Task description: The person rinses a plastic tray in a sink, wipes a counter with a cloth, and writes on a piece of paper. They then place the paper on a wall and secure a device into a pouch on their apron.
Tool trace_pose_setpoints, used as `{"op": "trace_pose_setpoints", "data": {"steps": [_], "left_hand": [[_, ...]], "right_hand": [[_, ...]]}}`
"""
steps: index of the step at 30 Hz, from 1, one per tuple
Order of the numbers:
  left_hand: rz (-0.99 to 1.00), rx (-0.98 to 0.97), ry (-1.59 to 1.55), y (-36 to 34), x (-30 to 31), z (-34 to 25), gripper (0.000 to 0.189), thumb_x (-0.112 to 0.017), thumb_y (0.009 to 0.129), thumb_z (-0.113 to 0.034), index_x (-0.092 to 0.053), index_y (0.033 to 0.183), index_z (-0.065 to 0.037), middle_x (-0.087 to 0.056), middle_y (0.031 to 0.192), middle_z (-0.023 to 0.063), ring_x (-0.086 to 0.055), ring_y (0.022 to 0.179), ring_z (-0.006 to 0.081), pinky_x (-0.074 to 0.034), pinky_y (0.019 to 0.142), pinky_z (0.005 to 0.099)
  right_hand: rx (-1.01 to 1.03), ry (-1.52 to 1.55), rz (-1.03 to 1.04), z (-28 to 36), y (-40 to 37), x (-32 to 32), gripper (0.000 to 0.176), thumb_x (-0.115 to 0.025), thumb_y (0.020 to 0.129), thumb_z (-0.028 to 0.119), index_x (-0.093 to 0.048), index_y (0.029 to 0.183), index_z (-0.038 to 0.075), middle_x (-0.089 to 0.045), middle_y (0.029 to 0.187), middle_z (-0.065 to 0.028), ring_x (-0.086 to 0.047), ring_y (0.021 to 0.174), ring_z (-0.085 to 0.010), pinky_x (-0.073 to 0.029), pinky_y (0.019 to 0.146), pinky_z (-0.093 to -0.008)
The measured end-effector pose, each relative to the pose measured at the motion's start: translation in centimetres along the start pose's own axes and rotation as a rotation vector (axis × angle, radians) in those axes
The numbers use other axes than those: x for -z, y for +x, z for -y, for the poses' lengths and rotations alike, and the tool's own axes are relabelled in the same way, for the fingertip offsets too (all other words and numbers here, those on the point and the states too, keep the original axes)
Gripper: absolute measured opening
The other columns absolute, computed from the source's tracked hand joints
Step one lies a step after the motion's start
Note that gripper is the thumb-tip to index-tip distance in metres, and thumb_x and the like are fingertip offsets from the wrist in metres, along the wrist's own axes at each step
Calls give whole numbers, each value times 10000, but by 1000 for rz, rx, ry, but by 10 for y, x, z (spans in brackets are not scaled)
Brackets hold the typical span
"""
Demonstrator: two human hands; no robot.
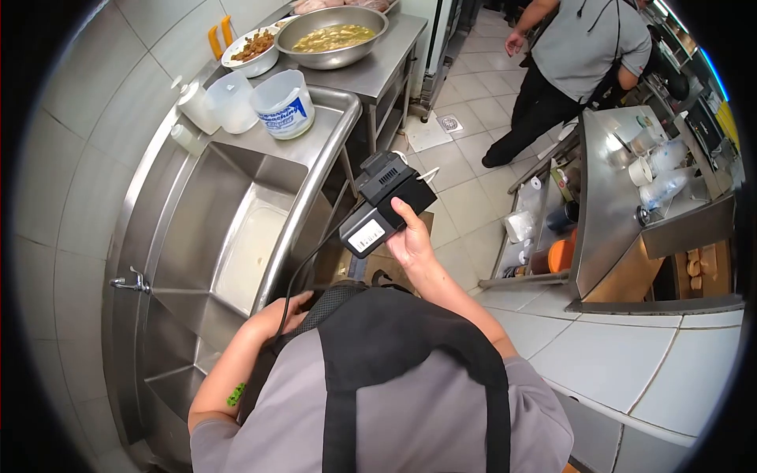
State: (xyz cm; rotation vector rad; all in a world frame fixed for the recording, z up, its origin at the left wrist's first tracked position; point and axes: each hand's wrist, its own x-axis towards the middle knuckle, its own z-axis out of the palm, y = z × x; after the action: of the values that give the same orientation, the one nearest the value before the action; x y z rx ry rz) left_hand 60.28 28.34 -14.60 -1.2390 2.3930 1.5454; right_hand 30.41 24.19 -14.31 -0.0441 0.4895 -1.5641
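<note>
Right hand is closed around the black device, held up ahead of the chest. The cable drops to the left hand, fingers curled; grip on it cannot be confirmed.

Risk: the sink lies just left of both hands, so slack cable could snag its rim and jerk the device loose.

White label on the device and blue print on the tub: illegible.

Print on the white bucket and label on the device are illegible
</note>
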Motion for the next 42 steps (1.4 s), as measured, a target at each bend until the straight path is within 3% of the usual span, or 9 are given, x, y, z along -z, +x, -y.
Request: {"op": "trace_pose_setpoints", "data": {"steps": [3, 7, 11, 20, 26, 28, 33, 36, 42], "left_hand": [[30, 301, -98, 22, 7, -13, 587, -622, 845, -157, -360, 1309, 88, -633, 1024, 130, -585, 898, 105, -453, 791, 213], [-103, 85, -605, 49, -19, -1, 678, -641, 830, -119, -259, 1327, 138, -598, 1124, 137, -581, 944, 140, -467, 818, 232], [14, -98, -845, 51, -13, -30, 415, -652, 837, -140, -473, 1171, 30, -580, 1146, 71, -536, 1027, 90, -424, 892, 232], [-384, -23, -890, 39, -25, -57, 571, -713, 770, -108, -448, 1270, -36, -589, 1135, 88, -563, 1027, 151, -452, 876, 290], [-308, -48, -1156, 26, -22, -24, 612, -633, 759, -45, -379, 1315, -32, -552, 1183, 126, -552, 1064, 197, -441, 916, 331], [-319, -71, -1174, 17, -26, -18, 626, -641, 751, -72, -373, 1315, -22, -544, 1193, 130, -541, 1081, 200, -432, 928, 331], [-366, -79, -1217, 1, -31, -12, 701, -689, 715, -154, -361, 1313, 4, -535, 1201, 125, -524, 1106, 199, -410, 957, 329], [-348, -39, -1198, -6, -31, 6, 643, -712, 714, -180, -418, 1260, -8, -557, 1140, 93, -532, 1058, 164, -417, 927, 312], [-363, -2, -687, -24, -10, -23, 432, -719, 730, -162, -500, 1081, -38, -547, 950, -17, -505, 889, 64, -426, 791, 230]], "right_hand": [[-21, -38, 4, -5, -7, -1, 438, -692, 781, 109, -493, 1157, 6, -564, 1111, -107, -543, 1043, -240, -436, 932, -425], [-32, -69, 1, -16, -11, 3, 432, -686, 789, 110, -492, 1160, 3, -562, 1119, -109, -539, 1057, -232, -427, 949, -412], [-80, -107, 28, -27, -17, 5, 456, -679, 807, 128, -469, 1196, 14, -542, 1155, -104, -525, 1078, -224, -412, 967, -405], [-300, -219, 189, -39, -28, 8, 512, -690, 807, 128, -427, 1239, 45, -513, 1185, -60, -495, 1093, -194, -403, 937, -362], [-412, -718, 687, -8, -31, 4, 689, -710, 730, 45, -357, 1320, 11, -448, 1291, -95, -452, 1163, -207, -365, 975, -330], [-379, -715, 703, -10, -28, 12, 593, -686, 757, 74, -407, 1274, -8, -485, 1253, -105, -480, 1123, -196, -387, 951, -318], [-495, -1557, 795, 41, 9, 22, 360, -548, 891, 202, -507, 1171, -21, -613, 1026, -82, -559, 984, -167, -432, 888, -297], [-442, -1211, 578, 52, 37, 21, 461, -438, 957, 345, -457, 1268, 6, -598, 1057, -70, -570, 1007, -165, -468, 861, -333], [-1027, -924, 643, -1, 50, -17, 620, -393, 926, 507, -465, 1252, -15, -578, 1160, -79, -561, 1053, -179, -463, 879, -352]]}}
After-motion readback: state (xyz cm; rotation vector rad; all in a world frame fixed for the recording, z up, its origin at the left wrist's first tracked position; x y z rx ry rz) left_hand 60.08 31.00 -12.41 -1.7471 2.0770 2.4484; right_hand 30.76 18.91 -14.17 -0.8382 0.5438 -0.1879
